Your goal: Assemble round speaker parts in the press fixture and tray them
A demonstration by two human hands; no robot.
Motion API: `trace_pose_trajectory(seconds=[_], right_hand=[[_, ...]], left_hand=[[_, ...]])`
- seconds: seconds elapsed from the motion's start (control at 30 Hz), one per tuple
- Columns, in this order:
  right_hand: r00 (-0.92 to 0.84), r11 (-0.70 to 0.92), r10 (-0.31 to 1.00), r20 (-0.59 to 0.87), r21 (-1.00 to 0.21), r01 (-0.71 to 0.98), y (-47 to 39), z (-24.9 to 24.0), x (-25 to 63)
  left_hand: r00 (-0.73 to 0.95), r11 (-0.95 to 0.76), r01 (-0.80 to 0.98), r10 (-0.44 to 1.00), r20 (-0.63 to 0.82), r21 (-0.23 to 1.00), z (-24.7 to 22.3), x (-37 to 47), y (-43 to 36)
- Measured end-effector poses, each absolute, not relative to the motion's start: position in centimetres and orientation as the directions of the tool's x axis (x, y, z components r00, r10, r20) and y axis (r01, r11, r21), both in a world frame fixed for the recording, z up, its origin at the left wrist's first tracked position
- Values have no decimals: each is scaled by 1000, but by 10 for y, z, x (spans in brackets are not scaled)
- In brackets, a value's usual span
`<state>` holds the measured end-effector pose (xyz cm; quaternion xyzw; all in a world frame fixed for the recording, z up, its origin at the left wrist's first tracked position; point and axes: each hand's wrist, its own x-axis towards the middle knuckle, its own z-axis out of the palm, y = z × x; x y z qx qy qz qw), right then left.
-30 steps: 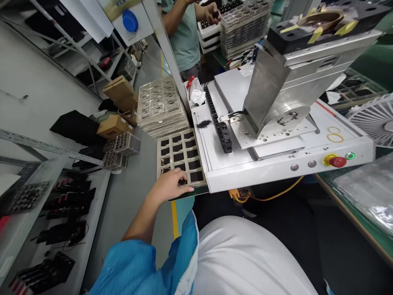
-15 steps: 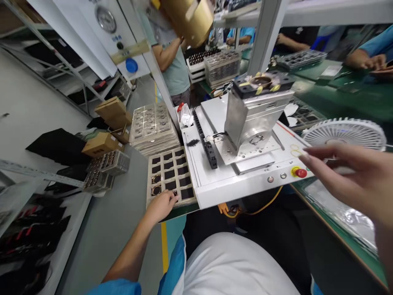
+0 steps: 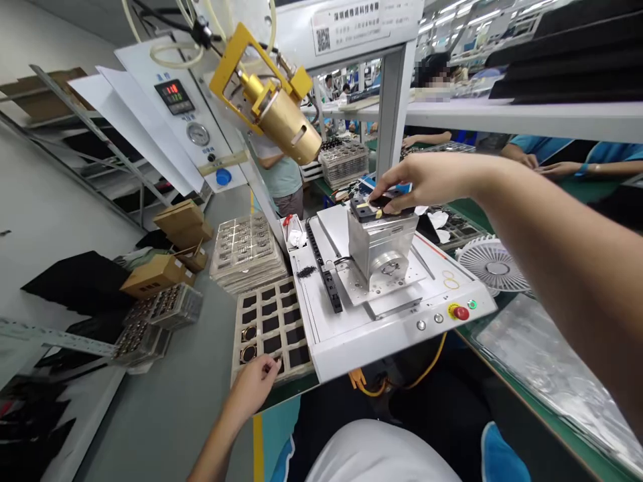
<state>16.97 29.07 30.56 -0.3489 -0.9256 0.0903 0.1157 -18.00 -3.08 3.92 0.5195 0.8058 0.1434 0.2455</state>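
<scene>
My left hand (image 3: pixel 255 383) is at the near edge of the pale compartment tray (image 3: pixel 235 358). Its thumb and fingers are pinched together over a compartment, on something small that I cannot make out. Two brass-coloured rings (image 3: pixel 248 353) sit in the tray's left column. My right hand (image 3: pixel 419 182) reaches across to the black top plate (image 3: pixel 362 211) of the metal fixture block (image 3: pixel 366 242). Its fingers and thumb curl around the ring seat there, where a copper-coloured ring showed earlier; the hand largely covers it.
A gold cylindrical head (image 3: pixel 291 127) hangs above and left of the fixture. The white machine base (image 3: pixel 321 355) carries a red stop button (image 3: pixel 461 312) and two thin yellow rings (image 3: pixel 451 283). A white fan (image 3: pixel 495 262) stands right; stacked trays (image 3: pixel 244 251) stand left.
My right hand has moved from the right side onto the top of the fixture. The left hand stays at the tray, fingers pinched. The view has tilted up, showing more of the machine's gold head.
</scene>
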Motion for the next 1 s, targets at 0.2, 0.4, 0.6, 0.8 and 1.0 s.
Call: trace_pose_trajectory(seconds=[0.2, 0.4, 0.6, 0.8, 1.0], right_hand=[[-763, 805, 583, 280, -325, 496, 300, 299, 167], [-516, 788, 605, 607, -550, 277, 280, 276, 191], [-359, 715, 677, 643, -690, 113, 209, 218, 238], [-222, 511, 858, 464, -818, 264, 146, 139, 285], [-145, 213, 975, 167, -888, 407, 113, 65, 321]], left_hand=[[-319, 107, 689, 932, 169, 717, 87, -169, 8], [17, -486, 756, 685, 729, 438, 177, -130, 108], [516, -774, 623, 516, 684, 113, 264, -81, 216], [728, -795, 580, 604, 325, 177, 295, -50, 258], [657, -704, 688, 708, 259, 176, 291, -34, 226]])
